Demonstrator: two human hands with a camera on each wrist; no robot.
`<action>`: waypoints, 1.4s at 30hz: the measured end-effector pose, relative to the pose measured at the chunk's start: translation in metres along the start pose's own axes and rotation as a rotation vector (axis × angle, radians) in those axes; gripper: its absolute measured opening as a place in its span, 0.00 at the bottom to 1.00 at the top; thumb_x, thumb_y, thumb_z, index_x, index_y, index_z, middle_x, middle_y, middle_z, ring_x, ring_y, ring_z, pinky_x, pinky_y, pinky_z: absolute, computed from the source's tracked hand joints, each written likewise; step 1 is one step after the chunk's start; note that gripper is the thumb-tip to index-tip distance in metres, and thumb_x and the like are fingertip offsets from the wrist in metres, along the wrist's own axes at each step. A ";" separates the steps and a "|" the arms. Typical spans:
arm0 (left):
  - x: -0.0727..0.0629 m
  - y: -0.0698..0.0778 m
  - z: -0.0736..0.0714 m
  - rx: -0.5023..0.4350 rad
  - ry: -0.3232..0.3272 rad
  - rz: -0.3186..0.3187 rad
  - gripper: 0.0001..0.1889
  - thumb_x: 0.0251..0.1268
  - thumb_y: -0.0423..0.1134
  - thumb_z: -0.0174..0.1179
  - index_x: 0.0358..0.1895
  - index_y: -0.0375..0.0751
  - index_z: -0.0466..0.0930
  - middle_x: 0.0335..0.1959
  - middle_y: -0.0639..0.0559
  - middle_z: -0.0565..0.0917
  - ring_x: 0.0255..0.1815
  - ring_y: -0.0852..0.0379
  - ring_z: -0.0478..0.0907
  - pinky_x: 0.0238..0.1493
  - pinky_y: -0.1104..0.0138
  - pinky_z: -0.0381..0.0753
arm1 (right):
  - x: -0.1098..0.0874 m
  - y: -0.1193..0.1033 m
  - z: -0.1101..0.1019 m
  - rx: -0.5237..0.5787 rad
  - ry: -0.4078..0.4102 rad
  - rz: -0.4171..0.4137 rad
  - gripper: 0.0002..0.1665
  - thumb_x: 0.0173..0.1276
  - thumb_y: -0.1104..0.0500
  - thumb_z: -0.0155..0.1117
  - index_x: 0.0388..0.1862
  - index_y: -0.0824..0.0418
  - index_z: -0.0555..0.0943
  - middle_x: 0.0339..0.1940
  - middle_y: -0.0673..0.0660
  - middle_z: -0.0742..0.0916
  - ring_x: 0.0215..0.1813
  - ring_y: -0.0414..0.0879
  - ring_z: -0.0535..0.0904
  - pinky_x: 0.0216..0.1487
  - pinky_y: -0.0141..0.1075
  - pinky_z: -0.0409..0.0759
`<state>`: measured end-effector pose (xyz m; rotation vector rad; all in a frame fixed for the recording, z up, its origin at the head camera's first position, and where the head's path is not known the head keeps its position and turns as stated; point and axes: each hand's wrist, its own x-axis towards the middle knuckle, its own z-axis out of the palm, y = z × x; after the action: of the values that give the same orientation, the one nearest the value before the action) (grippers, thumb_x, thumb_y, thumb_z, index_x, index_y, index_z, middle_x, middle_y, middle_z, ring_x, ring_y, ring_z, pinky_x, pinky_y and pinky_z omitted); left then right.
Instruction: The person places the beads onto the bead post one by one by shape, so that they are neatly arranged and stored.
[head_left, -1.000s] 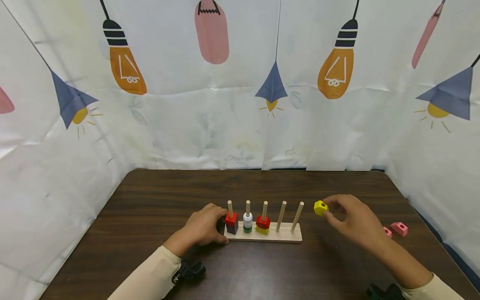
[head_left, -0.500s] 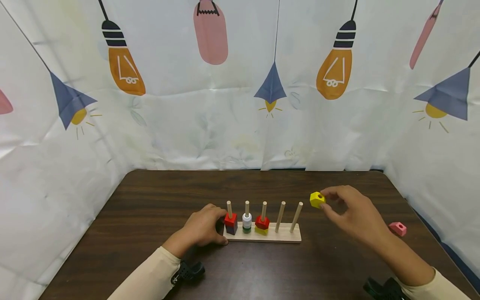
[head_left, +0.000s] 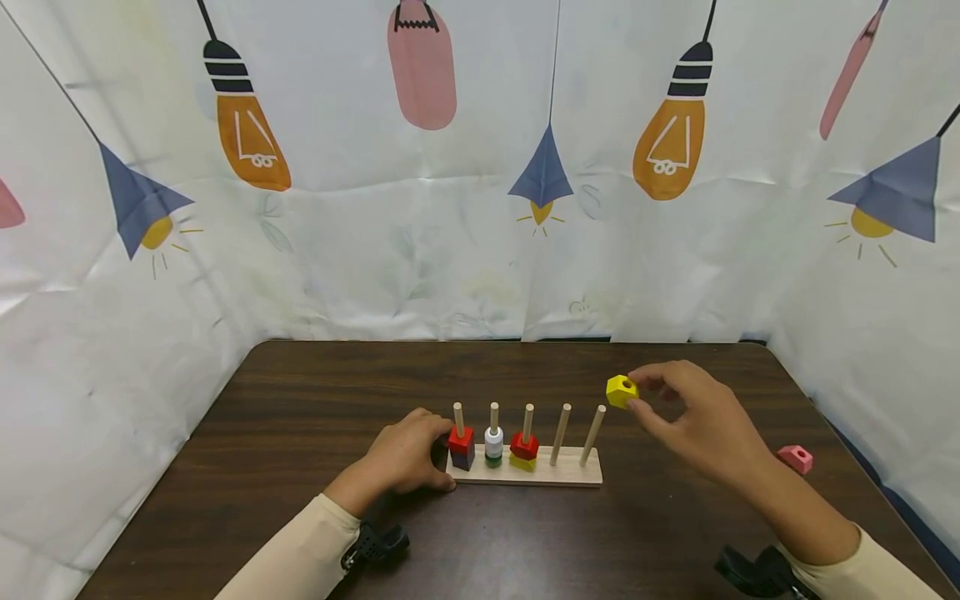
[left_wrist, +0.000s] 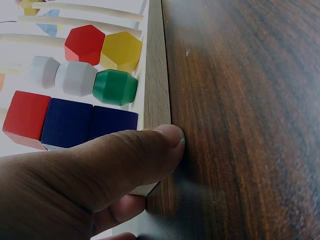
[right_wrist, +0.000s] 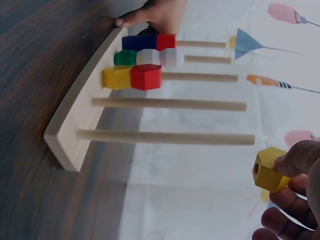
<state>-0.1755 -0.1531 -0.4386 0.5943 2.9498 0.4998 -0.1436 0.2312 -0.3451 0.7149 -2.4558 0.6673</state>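
Note:
A wooden peg board (head_left: pixel 555 475) with upright pegs stands on the table, and my left hand (head_left: pixel 405 452) grips its left end, the thumb along the front edge. On its first peg, a red cube (left_wrist: pixel 27 116) tops dark blue cubes (left_wrist: pixel 67 121). White beads (left_wrist: pixel 76 78) sit over a green bead (left_wrist: pixel 115 87) on the second. The third carries a red hexagonal block (right_wrist: pixel 146 77) above a yellow one (right_wrist: pixel 116 78). Bare pegs stand at the right end. My right hand (head_left: pixel 693 421) pinches another yellow hexagonal block (right_wrist: pixel 270 172), its hole visible, just beyond the rightmost peg's tip.
On the brown wood-grain table (head_left: pixel 337 375), a pink block (head_left: pixel 795 457) with a hole lies to the right, partly behind the right forearm. A white cloth (head_left: pixel 465 267) printed with lamps and bulbs hangs behind and at the sides.
My right hand has moved left and upward with the yellow block, closer to the rightmost peg. A second pink block has passed out of sight behind the right arm. The left hand stays put.

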 end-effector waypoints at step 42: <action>0.000 0.001 -0.001 -0.001 0.001 0.003 0.33 0.36 0.52 0.85 0.52 0.51 0.84 0.51 0.54 0.83 0.58 0.51 0.75 0.45 0.46 0.79 | 0.024 -0.036 0.033 0.167 -0.015 -0.094 0.22 0.57 0.67 0.80 0.49 0.58 0.84 0.45 0.48 0.85 0.42 0.42 0.80 0.41 0.38 0.82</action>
<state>-0.1750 -0.1528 -0.4375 0.5994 2.9501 0.5015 -0.1505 0.1774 -0.3447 0.8962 -2.3825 0.8406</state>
